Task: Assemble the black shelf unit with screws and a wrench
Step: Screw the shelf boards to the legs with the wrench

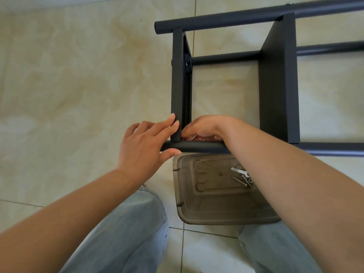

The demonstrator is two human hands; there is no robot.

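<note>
Nearest the camera, two knees in pale blue jeans (126,233) frame a translucent smoky-brown plastic tub (214,194) standing on the cream floor tiles (69,85). A flat silver wrench (238,171) and a few silver screws (243,181) lie in the tub's far right corner, directly under the right forearm.

Just beyond the tub, the left hand (143,146) lies spread and relaxed against the black metal shelf unit (279,85). Its fingers (171,123) are nearly straight and press flat against the left face of a narrow upright black panel (179,85), while the thumb reaches under the near round black tube (197,146) at its left end. Nothing is gripped; the hand steadies the corner. The left forearm runs up from the lower left, the wrist slightly bent.

To the right of that hand, across the panel, the right hand (204,128) arches over the near tube with the wrist high and the knuckles up. Its fingers curl down into the corner where panel and tube meet, the tips touching something small there; what they pinch is hidden. The right forearm crosses the tube from the lower right.

Farther off, the shelf unit lies on its side on the tiles, a wider black panel to the right of the right hand and parallel tubes beyond both hands.
</note>
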